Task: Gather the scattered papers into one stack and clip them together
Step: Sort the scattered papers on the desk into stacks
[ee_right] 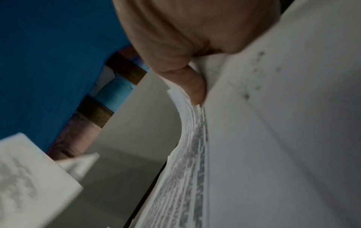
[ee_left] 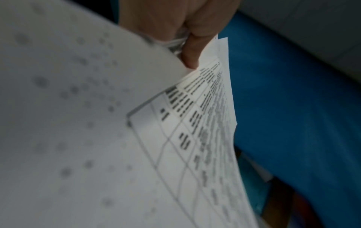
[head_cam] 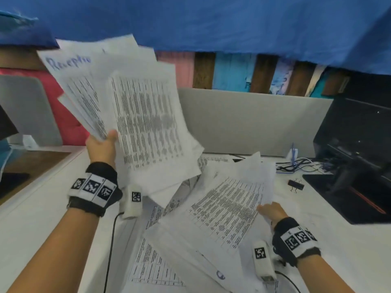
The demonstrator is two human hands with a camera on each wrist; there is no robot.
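My left hand (head_cam: 105,140) holds up a fanned bundle of printed papers (head_cam: 135,115) above the white desk (head_cam: 31,225); in the left wrist view my thumb (ee_left: 190,57) pinches the sheets (ee_left: 195,123). My right hand (head_cam: 269,210) grips the right edge of another bunch of printed papers (head_cam: 228,210), lifted off the desk at a tilt. The right wrist view shows a finger (ee_right: 195,86) tucked between these sheets (ee_right: 187,154). More printed sheets (head_cam: 152,267) lie flat beneath. A black binder clip (head_cam: 296,185) sits on the desk, right of the papers.
A grey partition (head_cam: 254,121) stands behind the desk. A black laptop (head_cam: 355,157) sits at the right edge, with cables (head_cam: 296,166) beside it. Blue cloth (head_cam: 211,22) hangs overhead. A black cord (head_cam: 110,250) runs along the desk near my left forearm.
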